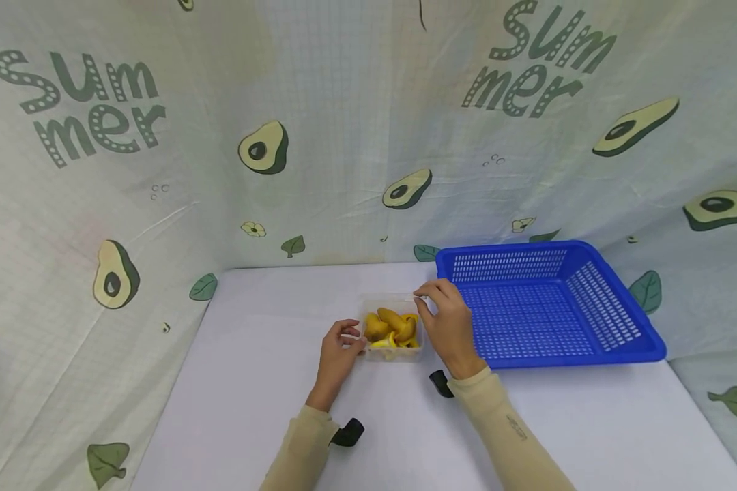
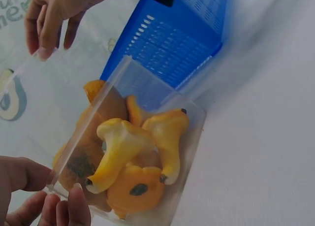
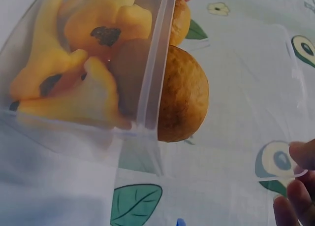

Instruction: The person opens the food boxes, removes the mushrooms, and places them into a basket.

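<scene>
- The printed cloth (image 1: 338, 102) hangs behind and to the sides, probably as a screen round the workspace.
- The white desk (image 1: 270, 307) carries everything; its far edge meets the cloth.
- A blue basket (image 1: 565, 359) covers the desk's far right corner, perhaps set aside there so the middle stays within easy reach.
- Beige sleeves (image 1: 497, 416) reach in from the desk's near edge.
- The right hand (image 1: 451, 327) is partly closed, thumb and fingertips pinching the lid near its right end. A light pinch seems enough for so thin a sheet.
- The left hand (image 1: 339, 348) is half closed, its thumb and fingers bent about the near left corner of the clear box, probably to steady it against the pull of the other hand.
- That clear box (image 1: 396, 355) sits near the middle of the desk's far edge, just left of the basket.
- The lid (image 3: 236, 122) is raised beyond the box's far rim, leaving the top uncovered; whether a hinge joins them cannot be told.
- Yellow mushroom-like pieces (image 2: 170, 132) are heaped inside the box, with a rounded brown piece (image 3: 184, 95) rising above the rim, which could get in the lid's way.
</scene>
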